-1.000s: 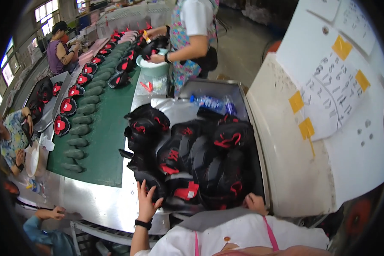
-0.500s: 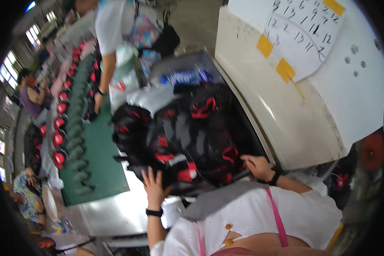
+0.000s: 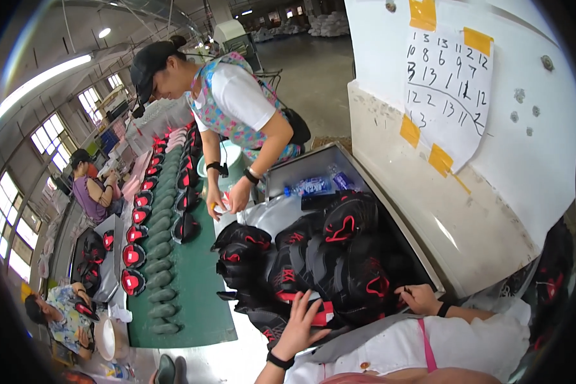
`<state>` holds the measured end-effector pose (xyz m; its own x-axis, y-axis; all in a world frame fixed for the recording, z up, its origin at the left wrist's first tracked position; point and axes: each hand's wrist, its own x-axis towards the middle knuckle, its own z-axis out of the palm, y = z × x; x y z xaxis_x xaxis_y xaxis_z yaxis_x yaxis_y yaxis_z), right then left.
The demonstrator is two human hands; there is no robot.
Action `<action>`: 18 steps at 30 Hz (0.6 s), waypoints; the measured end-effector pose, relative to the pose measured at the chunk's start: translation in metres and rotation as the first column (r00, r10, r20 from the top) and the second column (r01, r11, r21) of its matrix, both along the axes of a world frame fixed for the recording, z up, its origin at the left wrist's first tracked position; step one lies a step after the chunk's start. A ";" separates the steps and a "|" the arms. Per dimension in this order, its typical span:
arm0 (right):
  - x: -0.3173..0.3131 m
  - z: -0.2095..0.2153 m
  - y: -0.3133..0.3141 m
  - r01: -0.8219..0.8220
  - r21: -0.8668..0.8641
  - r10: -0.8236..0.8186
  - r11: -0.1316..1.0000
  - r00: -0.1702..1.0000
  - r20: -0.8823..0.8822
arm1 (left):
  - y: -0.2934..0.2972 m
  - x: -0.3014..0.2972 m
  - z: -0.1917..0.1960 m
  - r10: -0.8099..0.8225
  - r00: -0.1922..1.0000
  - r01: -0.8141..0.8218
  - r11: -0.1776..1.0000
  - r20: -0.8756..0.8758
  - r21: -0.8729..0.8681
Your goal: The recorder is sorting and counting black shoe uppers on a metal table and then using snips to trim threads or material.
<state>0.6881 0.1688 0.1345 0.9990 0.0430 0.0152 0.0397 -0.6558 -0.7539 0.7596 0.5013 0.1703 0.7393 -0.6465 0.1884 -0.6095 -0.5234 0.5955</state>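
Observation:
A pile of black shoe uppers with red trim fills the near part of a metal tray in front of me. My left hand is open, its fingers spread over the near side of the pile beside a red and white patch on one upper. At the pile's right near corner is my right hand, its fingers curled in against the dark edge of the uppers. Whatever those fingers grip is hidden.
Left of the pile, a green belt carries grey-green foot-shaped lasts between rows of uppers. A co-worker stands beyond, hands together over the table. Blue-labelled bottles lie in the tray's far end. A pale panel rises at right.
The view has tilted up and shifted. My left hand has moved right and now lies over the uppers. The co-worker has straightened and brought both hands together, away from the belt.

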 end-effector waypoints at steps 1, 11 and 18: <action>0.002 -0.001 0.000 -0.006 -0.003 0.006 1.000 1.000 -0.016 | -0.012 0.003 0.005 -0.063 0.997 0.060 0.995 -0.037 -0.077; 0.003 -0.017 -0.003 0.026 0.030 -0.029 0.999 0.996 0.090 | -0.083 0.011 -0.015 -0.459 0.765 0.267 0.864 0.452 0.427; -0.003 -0.010 -0.002 -0.013 0.007 0.012 1.000 1.000 0.029 | -0.077 -0.003 -0.023 -0.444 0.768 0.275 0.880 0.461 0.388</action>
<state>0.6846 0.1671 0.1250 0.9975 0.0553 0.0443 0.0696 -0.6497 -0.7570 0.7571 0.4243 0.1472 0.2815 -0.9291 0.2400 -0.9563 -0.2922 -0.0093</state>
